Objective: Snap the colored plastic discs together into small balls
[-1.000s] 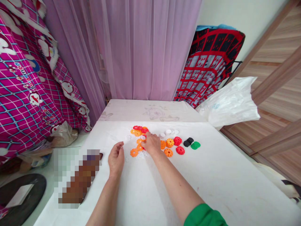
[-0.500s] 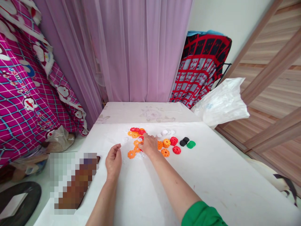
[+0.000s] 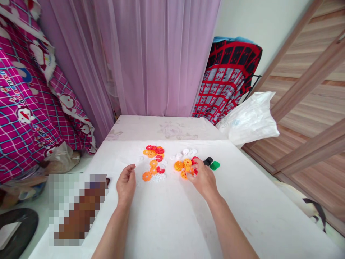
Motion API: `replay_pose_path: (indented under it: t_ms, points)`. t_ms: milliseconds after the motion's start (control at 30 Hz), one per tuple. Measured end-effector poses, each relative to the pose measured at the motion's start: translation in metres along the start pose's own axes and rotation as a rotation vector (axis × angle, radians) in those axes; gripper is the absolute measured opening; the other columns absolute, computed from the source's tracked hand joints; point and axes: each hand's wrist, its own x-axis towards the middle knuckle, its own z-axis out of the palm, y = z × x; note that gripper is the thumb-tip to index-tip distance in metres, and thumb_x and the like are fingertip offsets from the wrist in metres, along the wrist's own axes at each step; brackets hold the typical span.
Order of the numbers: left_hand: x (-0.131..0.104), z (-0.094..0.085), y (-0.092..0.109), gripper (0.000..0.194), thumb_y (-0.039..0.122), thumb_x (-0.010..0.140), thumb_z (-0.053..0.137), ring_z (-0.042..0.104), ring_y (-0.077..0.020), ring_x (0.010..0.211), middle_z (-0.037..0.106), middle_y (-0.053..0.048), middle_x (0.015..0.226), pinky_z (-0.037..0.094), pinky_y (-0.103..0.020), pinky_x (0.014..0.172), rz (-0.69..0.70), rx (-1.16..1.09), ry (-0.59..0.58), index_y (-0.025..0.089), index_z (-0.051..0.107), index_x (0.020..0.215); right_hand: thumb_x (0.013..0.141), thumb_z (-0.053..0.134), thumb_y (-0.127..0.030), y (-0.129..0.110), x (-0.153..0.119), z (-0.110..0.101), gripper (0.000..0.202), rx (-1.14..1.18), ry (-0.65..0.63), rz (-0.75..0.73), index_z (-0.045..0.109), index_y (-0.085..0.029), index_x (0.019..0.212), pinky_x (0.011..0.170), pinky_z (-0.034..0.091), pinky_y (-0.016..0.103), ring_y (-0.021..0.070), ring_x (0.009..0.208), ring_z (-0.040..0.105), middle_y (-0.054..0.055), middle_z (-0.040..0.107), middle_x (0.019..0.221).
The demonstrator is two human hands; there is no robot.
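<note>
Right hand is sitting over some orange and red discs, can't tell if it's gripping one; left hand is chilling loosely half-curled beside another pile.

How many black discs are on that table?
2 that I can make out, overlapping: the farther black disc and the nearer black disc, both just past the right hand and left of the green disc. More may be hidden underneath.
</note>
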Motion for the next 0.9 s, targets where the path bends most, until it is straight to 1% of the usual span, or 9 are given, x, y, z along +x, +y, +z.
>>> replay_pose_path:
  t_ms: [100, 233, 467, 567, 633, 700, 767, 833, 900]
  points:
    - [0.000, 0.000, 0.001, 0.031, 0.040, 0.076, 0.052, 0.063, -0.0190, 0.086, 0.069, -0.003, 0.090, 0.049, -0.034, 0.084, -0.012, 0.005, -0.003, 0.021, 0.065, 0.097, 0.070, 0.063, -0.029, 0.007, -0.009, 0.009, 0.050, -0.022, -0.034, -0.005, 0.051, -0.021, 0.118, 0.077, 0.041, 0.032, 0.0216, 0.087, 0.060, 0.003, 0.070, 0.092]
    - [0.001, 0.000, 0.002, 0.031, 0.040, 0.074, 0.053, 0.063, -0.0189, 0.088, 0.070, -0.005, 0.096, 0.048, -0.034, 0.086, -0.019, -0.024, 0.007, 0.020, 0.065, 0.095, 0.071, 0.061, -0.028, 0.002, -0.009, 0.016, 0.051, -0.081, -0.067, -0.007, 0.051, -0.019, 0.120, 0.080, 0.040, 0.034, 0.0238, 0.094, 0.059, 0.005, 0.069, 0.098]
    - [0.000, 0.000, 0.005, 0.029, 0.038, 0.074, 0.053, 0.064, -0.0188, 0.090, 0.070, -0.005, 0.097, 0.048, -0.034, 0.088, -0.034, -0.014, 0.013, 0.020, 0.065, 0.095, 0.074, 0.061, -0.030, -0.002, -0.007, 0.018, 0.049, -0.151, -0.097, -0.016, 0.053, -0.018, 0.122, 0.081, 0.038, 0.032, 0.0232, 0.096, 0.058, 0.006, 0.068, 0.099]
    - [0.000, 0.000, 0.004, 0.029, 0.038, 0.075, 0.053, 0.064, -0.0190, 0.093, 0.070, -0.005, 0.097, 0.047, -0.035, 0.091, -0.014, -0.023, 0.012, 0.020, 0.065, 0.095, 0.077, 0.060, -0.030, -0.003, -0.009, 0.016, 0.049, -0.161, -0.077, -0.035, 0.053, -0.016, 0.123, 0.082, 0.038, 0.033, 0.0236, 0.096, 0.056, 0.008, 0.068, 0.100]
    - [0.000, 0.000, 0.003, 0.029, 0.038, 0.075, 0.053, 0.064, -0.0188, 0.093, 0.070, -0.005, 0.097, 0.047, -0.034, 0.091, -0.006, -0.024, 0.014, 0.021, 0.065, 0.094, 0.079, 0.058, -0.029, -0.008, -0.010, 0.013, 0.042, -0.144, -0.047, -0.080, 0.057, -0.016, 0.119, 0.083, 0.037, 0.033, 0.0232, 0.096, 0.056, 0.008, 0.067, 0.102]
    - [0.000, 0.001, 0.001, 0.028, 0.038, 0.075, 0.053, 0.064, -0.0185, 0.092, 0.070, -0.005, 0.097, 0.047, -0.034, 0.089, -0.006, -0.023, 0.020, 0.021, 0.065, 0.094, 0.082, 0.056, -0.026, -0.018, -0.010, 0.011, 0.028, -0.109, -0.029, -0.157, 0.063, -0.018, 0.108, 0.084, 0.037, 0.032, 0.0224, 0.095, 0.055, 0.008, 0.067, 0.102]
    - [0.001, 0.001, -0.001, 0.028, 0.037, 0.075, 0.052, 0.064, -0.0185, 0.091, 0.070, -0.005, 0.097, 0.048, -0.034, 0.088, -0.006, -0.023, 0.022, 0.021, 0.065, 0.095, 0.084, 0.054, -0.023, -0.036, -0.007, 0.012, 0.017, -0.070, -0.063, -0.259, 0.067, -0.020, 0.094, 0.085, 0.036, 0.031, 0.0210, 0.094, 0.055, 0.006, 0.068, 0.098]
    - [0.001, 0.001, -0.003, 0.029, 0.038, 0.075, 0.053, 0.064, -0.0188, 0.091, 0.070, -0.005, 0.098, 0.047, -0.034, 0.088, -0.005, -0.023, 0.018, 0.021, 0.065, 0.095, 0.085, 0.052, -0.021, -0.059, -0.003, 0.016, 0.016, -0.053, -0.127, -0.346, 0.068, -0.021, 0.086, 0.084, 0.036, 0.029, 0.0193, 0.092, 0.056, 0.004, 0.069, 0.093]
    - [0.001, 0.001, -0.003, 0.029, 0.038, 0.075, 0.053, 0.064, -0.0189, 0.091, 0.070, -0.005, 0.098, 0.047, -0.034, 0.087, -0.008, -0.026, 0.019, 0.021, 0.065, 0.095, 0.087, 0.050, -0.023, -0.083, 0.004, 0.024, 0.019, -0.076, -0.183, -0.373, 0.069, -0.021, 0.085, 0.082, 0.037, 0.029, 0.0190, 0.090, 0.056, 0.004, 0.070, 0.092]
